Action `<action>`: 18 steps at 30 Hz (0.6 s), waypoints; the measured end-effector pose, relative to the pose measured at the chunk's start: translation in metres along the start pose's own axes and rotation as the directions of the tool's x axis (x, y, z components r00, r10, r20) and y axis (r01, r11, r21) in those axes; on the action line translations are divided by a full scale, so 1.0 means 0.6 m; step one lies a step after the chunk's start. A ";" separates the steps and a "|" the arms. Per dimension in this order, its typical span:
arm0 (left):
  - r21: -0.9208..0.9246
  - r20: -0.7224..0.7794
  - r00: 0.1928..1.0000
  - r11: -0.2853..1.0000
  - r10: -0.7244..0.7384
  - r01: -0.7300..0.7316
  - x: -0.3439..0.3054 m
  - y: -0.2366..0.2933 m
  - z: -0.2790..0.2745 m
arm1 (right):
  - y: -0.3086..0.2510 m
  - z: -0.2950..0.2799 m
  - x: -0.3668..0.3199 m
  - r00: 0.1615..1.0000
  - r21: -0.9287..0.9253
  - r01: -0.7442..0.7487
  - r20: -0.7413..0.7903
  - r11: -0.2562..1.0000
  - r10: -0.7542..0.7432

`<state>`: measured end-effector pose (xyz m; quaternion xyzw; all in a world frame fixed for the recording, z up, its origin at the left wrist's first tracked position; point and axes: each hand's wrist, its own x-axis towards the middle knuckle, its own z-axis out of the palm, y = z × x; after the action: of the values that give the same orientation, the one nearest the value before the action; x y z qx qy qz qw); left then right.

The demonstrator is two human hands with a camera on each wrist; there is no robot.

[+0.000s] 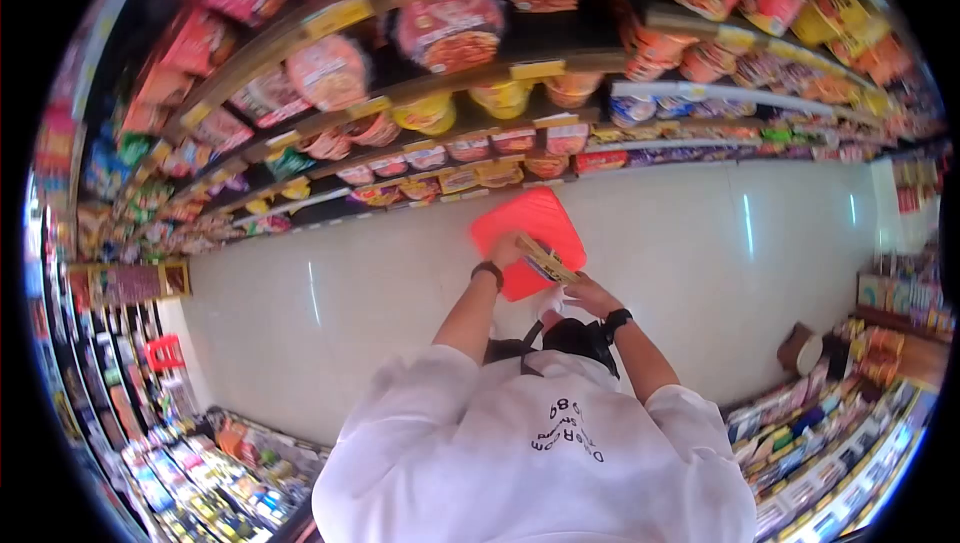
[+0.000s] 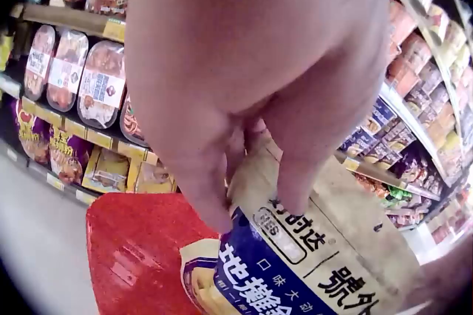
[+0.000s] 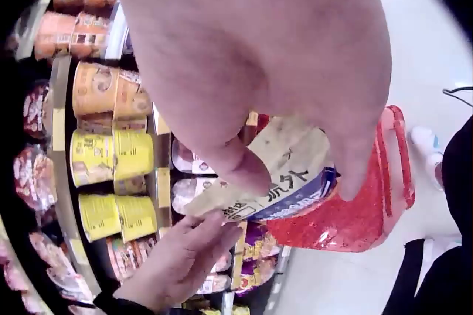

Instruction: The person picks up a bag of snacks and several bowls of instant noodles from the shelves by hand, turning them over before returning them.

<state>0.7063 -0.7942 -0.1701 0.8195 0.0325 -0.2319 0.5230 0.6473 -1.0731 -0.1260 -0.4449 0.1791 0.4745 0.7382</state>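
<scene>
A cream and blue food packet (image 1: 545,260) with dark printed characters is held between both hands above a red basket (image 1: 527,213). My left hand (image 2: 259,71) pinches one end of the packet (image 2: 295,256) between thumb and fingers; in the head view that hand (image 1: 505,250) is over the basket. At the other end, my right hand (image 3: 259,64) grips the packet (image 3: 292,156) with thumb and fingers on opposite sides. The left hand (image 3: 181,259) also shows at the lower left of the right wrist view. Part of the basket is hidden behind the packet.
Shelves with cup and bowl noodles (image 1: 450,28) run along the far side of the pale tiled floor (image 1: 400,273). A red stool (image 1: 165,353) stands at the left, a brown and white object (image 1: 800,350) at the right. More stocked shelves (image 1: 830,443) are behind the person.
</scene>
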 end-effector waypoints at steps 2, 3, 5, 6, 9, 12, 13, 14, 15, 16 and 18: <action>-0.088 -0.088 0.995 0.995 -0.045 0.037 -0.044 0.000 -0.007 | 0.011 0.008 0.019 0.999 -0.103 0.025 0.032 0.994 -0.022; -0.136 -0.138 0.988 0.990 -0.066 0.047 -0.072 -0.003 -0.011 | 0.023 0.009 0.024 0.998 -0.150 0.051 0.043 0.987 -0.045; -0.216 -0.269 0.961 0.976 -0.061 0.002 -0.131 -0.035 -0.015 | 0.013 0.050 0.009 1.000 -0.203 0.019 0.018 0.979 -0.015; -0.179 -0.309 0.950 0.984 -0.035 -0.022 -0.166 -0.042 -0.024 | 0.030 0.043 0.029 0.998 -0.195 0.015 0.059 0.981 -0.004; -0.202 -0.413 0.901 0.978 -0.131 0.050 -0.273 -0.090 -0.035 | 0.061 0.048 0.065 0.813 -0.845 0.528 0.533 -0.086 -0.237; -0.174 -0.576 0.799 0.981 -0.174 0.089 -0.396 -0.126 -0.051 | 0.087 0.156 0.080 0.980 -0.431 -0.043 0.158 0.901 0.122; -0.139 -0.632 0.758 0.986 -0.161 0.094 -0.437 -0.138 -0.054 | 0.106 0.181 0.085 0.975 -0.508 -0.051 0.161 0.860 0.153; -0.170 -0.642 0.740 0.979 -0.199 0.116 -0.477 -0.151 -0.058 | 0.120 0.207 0.094 0.971 -0.579 -0.055 0.157 0.813 0.178; -0.199 -0.651 0.723 0.971 -0.232 0.132 -0.517 -0.170 -0.065 | 0.124 0.262 0.082 0.960 -0.609 -0.048 0.191 0.792 0.205; -0.229 -0.657 0.706 0.962 -0.265 0.148 -0.557 -0.190 -0.070 | 0.129 0.341 0.039 0.947 -0.636 -0.041 0.221 0.770 0.233; -0.206 -0.716 0.645 0.964 -0.266 0.168 -0.638 -0.228 -0.073 | 0.177 0.430 0.020 0.946 -0.639 -0.017 0.239 0.769 0.220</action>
<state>0.3404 -0.6216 -0.1116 0.7997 0.3529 0.0603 0.4820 0.5208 -0.8370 -0.0465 -0.5760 -0.0755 0.6147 0.5336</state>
